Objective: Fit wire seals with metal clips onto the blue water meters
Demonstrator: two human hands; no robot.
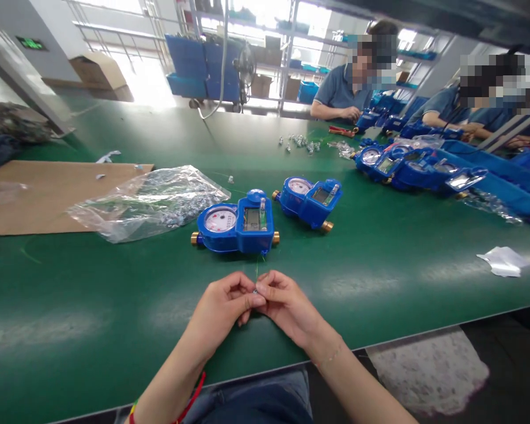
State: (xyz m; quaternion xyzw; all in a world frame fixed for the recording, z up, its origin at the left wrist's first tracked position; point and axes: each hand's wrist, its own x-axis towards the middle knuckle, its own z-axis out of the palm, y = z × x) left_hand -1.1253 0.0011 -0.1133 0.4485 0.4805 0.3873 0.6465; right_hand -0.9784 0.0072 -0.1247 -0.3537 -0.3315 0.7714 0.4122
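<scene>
Over a green bench (380, 253), at the frame's lower centre, the left hand (223, 300) and right hand (289, 300) pinch a tiny piece (255, 291), its wire (257, 268) leading toward the central meter (237, 229), and slack fingertips could drop it or a hard tug snap the wire.

Green table (357, 265), glossy top. Mid: blue meter (236, 229) w/ brass ends, 2nd meter (308, 203) just beside, to R. L: clear plastic bag (159, 203) of sm. parts, partly over brown cardboard (48, 206). Far side: loose metal bits (309, 143). R: meter cluster (406, 168) nr blue bin (490, 179); white scrap (504, 261) nr front edge.
</scene>
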